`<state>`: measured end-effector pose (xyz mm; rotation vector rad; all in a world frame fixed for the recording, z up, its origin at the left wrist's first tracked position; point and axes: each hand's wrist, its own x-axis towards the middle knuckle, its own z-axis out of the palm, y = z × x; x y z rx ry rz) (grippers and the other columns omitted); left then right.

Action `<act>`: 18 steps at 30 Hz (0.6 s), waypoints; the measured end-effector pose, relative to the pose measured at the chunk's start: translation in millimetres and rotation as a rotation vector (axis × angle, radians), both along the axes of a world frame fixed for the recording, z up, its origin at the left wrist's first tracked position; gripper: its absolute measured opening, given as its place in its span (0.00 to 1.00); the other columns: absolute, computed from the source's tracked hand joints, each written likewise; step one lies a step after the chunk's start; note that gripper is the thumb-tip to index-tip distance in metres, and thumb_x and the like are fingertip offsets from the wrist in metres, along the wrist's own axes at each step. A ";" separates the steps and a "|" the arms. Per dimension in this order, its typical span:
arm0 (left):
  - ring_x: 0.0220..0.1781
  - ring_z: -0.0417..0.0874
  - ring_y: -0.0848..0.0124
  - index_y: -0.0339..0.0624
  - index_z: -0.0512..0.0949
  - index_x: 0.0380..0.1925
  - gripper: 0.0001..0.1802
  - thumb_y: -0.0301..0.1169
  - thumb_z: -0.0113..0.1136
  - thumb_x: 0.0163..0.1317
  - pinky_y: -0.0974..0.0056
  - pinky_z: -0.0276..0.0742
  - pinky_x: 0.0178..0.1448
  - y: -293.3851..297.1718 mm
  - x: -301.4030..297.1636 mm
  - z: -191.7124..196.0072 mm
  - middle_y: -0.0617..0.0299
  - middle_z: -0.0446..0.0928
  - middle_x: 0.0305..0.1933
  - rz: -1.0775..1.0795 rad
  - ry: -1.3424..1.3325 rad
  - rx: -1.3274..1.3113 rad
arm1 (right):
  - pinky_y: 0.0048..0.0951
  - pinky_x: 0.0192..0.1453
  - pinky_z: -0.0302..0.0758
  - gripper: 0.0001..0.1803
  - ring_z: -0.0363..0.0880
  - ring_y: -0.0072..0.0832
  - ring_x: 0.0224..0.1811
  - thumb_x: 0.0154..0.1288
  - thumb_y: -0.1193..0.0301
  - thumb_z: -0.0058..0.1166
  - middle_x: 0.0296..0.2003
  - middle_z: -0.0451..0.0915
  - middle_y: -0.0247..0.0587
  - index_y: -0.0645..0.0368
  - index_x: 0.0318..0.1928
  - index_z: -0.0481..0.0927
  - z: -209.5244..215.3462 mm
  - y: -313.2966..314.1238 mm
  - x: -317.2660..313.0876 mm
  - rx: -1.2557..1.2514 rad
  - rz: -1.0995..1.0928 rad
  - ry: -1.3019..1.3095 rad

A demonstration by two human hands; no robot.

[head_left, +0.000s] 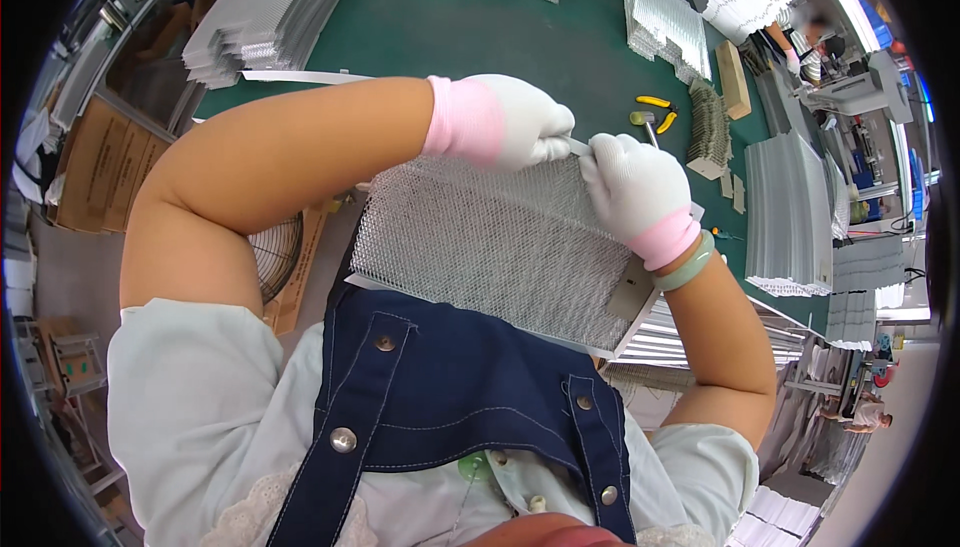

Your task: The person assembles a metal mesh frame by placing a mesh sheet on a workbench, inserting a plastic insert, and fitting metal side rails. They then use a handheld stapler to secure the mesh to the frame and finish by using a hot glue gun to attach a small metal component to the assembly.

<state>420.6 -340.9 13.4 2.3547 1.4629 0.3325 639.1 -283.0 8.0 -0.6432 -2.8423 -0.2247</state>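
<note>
A silvery honeycomb-like mesh panel (490, 237) lies in front of my body, at the near edge of a green worktable (440, 32). Above its far edge, my left hand (525, 125) and my right hand (640, 187) are close together, both in white gloves with pink cuffs. A short length of thin, pale strip (579, 148) shows between them, and the fingers of both hands are closed on it. The strip's ends are hidden inside the gloves. A small flat grey plate (632, 292) rests at the panel's right corner.
Yellow-handled pliers (668, 123) and a small hammer (642, 119) lie right of my hands, near a wooden block (733, 79). Stacked metal sheets stand at the left (275, 12) and right (788, 212). A floor fan (278, 257) is low left. Another person (805, 52) is far right.
</note>
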 end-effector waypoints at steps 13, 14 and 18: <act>0.35 0.83 0.58 0.39 0.79 0.42 0.15 0.39 0.50 0.75 0.57 0.78 0.43 -2.6 -25.3 3.5 0.54 0.81 0.31 -0.020 0.065 -0.016 | 0.38 0.43 0.77 0.09 0.83 0.44 0.37 0.69 0.68 0.57 0.33 0.83 0.50 0.63 0.41 0.81 15.0 7.9 3.2 -0.550 -0.060 0.111; 0.35 0.83 0.57 0.39 0.79 0.41 0.14 0.38 0.50 0.75 0.56 0.78 0.43 -4.4 -24.7 -3.1 0.53 0.81 0.31 -0.016 0.091 0.056 | 0.39 0.43 0.77 0.09 0.83 0.45 0.38 0.69 0.68 0.56 0.33 0.83 0.50 0.63 0.41 0.81 12.6 5.8 2.8 -0.510 -0.053 0.121; 0.37 0.83 0.51 0.39 0.78 0.41 0.15 0.40 0.50 0.75 0.53 0.79 0.44 2.5 -24.7 -2.2 0.49 0.81 0.32 -0.013 0.081 0.043 | 0.38 0.42 0.76 0.13 0.82 0.42 0.34 0.71 0.65 0.55 0.31 0.82 0.50 0.64 0.43 0.81 27.1 13.4 -7.4 -0.660 -0.128 -0.008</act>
